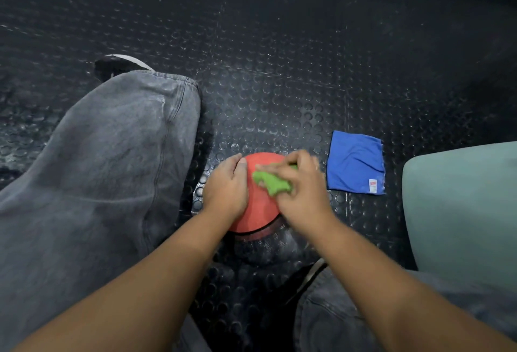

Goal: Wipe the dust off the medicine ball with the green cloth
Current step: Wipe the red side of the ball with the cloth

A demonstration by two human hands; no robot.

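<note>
Head: one medicine ball [256, 209], one green cloth [272, 183], one blue cloth [355, 165].

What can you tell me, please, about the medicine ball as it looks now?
The medicine ball is round, orange-red on top and dark below a seam, matte like rubber. It sits on the studded black floor. The left hand rests against its left side; the right hand presses the bunched green cloth onto its top.
</note>
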